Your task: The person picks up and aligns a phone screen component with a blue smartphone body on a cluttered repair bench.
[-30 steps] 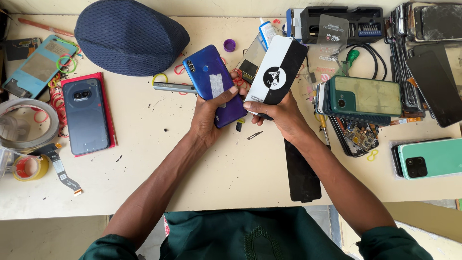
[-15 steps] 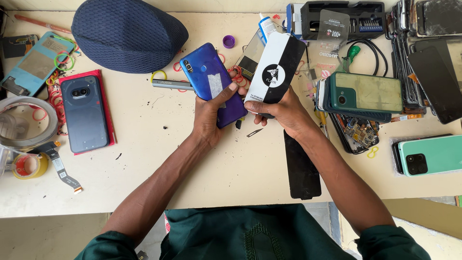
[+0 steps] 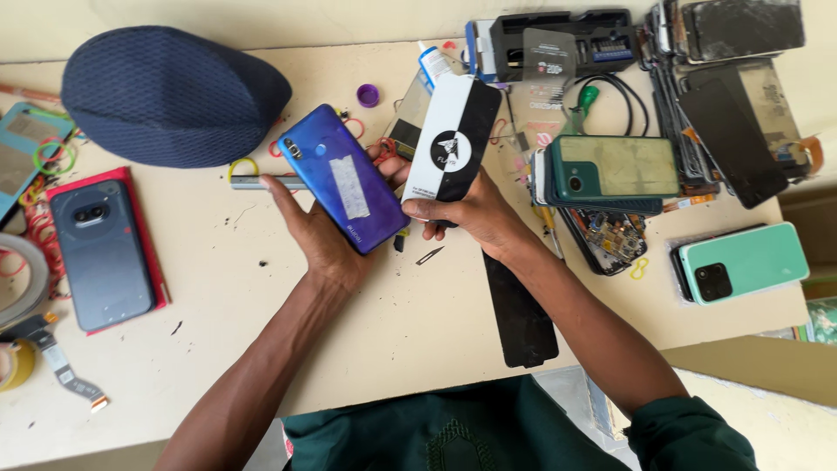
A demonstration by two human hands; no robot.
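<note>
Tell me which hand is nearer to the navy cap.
Left. The left hand, holding the blue phone, sits just below and right of the navy cap. The right hand, gripping the black-and-white box, lies farther right, beyond the phone.

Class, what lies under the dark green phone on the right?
The dark green phone tops a stack of phones; only their edges show. An opened phone pokes out below; the rest is covered.

One head-worn camera looks steeply down from close above at the desk (image 3: 218, 288), the person's forearms reaching in from below.
</note>
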